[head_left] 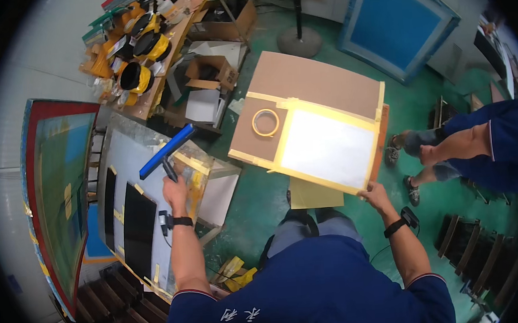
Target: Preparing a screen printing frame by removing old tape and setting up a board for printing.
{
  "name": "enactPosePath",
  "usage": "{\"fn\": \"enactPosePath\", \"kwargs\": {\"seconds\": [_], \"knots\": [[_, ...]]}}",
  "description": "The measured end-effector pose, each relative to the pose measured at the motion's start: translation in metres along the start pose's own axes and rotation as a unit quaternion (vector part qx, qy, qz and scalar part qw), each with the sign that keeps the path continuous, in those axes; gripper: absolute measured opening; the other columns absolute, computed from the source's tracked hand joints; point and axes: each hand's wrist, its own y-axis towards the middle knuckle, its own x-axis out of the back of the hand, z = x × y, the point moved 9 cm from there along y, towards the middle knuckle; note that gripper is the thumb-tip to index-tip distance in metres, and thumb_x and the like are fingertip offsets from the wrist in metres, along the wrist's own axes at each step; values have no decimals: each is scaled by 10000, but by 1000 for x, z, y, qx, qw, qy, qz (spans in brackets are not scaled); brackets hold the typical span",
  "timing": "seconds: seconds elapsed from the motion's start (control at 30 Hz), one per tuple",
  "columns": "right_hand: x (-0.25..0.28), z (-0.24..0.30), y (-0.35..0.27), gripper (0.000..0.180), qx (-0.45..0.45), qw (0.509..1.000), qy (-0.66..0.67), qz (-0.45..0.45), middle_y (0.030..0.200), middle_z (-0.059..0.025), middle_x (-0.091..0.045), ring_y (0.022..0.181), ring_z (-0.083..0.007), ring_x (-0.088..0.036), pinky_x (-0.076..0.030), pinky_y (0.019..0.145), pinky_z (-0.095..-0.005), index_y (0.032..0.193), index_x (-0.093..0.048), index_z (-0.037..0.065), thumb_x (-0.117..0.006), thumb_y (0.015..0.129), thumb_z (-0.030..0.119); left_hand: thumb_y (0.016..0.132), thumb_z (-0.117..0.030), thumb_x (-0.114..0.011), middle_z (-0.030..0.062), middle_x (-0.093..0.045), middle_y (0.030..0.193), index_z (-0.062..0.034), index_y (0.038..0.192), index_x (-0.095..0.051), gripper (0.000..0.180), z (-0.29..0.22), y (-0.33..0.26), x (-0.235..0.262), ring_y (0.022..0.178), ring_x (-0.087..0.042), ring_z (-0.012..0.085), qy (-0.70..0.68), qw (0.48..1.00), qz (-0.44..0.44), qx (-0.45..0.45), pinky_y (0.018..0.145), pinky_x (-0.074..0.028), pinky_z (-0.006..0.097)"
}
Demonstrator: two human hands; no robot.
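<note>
My left hand point(175, 192) is closed round the black handle of a squeegee with a long blue head point(167, 151). The squeegee is held above the worktable on my left, its blue head slanting up to the right. My right hand point(377, 195) pinches the near right corner of a brown board point(319, 79). On that board a white sheet point(328, 141) is framed by strips of yellow tape. A roll of yellow tape point(277, 123) lies flat beside the sheet.
Black panels point(140, 227) lie on the left worktable point(123, 147), beside a raised red-edged screen frame point(30, 177). Tubs and tools crowd a wooden bench point(181, 38) beyond. A blue screen point(396, 26) leans at the far right. Another person point(492, 145) stands at the right, near dark racks point(478, 251).
</note>
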Motion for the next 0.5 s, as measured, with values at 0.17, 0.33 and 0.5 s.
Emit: {"fn": "enactPosePath", "kwargs": {"seconds": [0.17, 0.33, 0.5], "knots": [[-12, -40, 5, 366, -50, 991, 108, 58, 840, -80, -699, 671, -125, -614, -503, 610, -282, 1090, -672, -43, -769, 743, 22, 853, -205, -643, 67, -563, 614, 11, 858, -568, 228, -26, 28, -5, 458, -549, 210, -352, 896, 187, 195, 413, -445, 359], [-9, -25, 5, 395, -24, 979, 192, 64, 857, -58, -703, 687, -125, -620, -499, 607, -278, 1125, -659, -43, -762, 744, -13, 899, -168, -595, 50, -546, 635, 7, 947, -542, 189, -63, -19, 43, 438, -503, 129, -216, 974, 70, 16, 371, -377, 299], [-10, -50, -3, 463, -34, 967, 241, 73, 917, -48, -704, 734, -117, -636, -506, 622, -257, 1207, -622, -63, -759, 769, 0, 920, -252, -625, 250, -666, 944, 2, 1291, -505, 465, -302, -184, 37, 878, -663, 423, -293, 909, 201, -217, 768, -512, 467]]}}
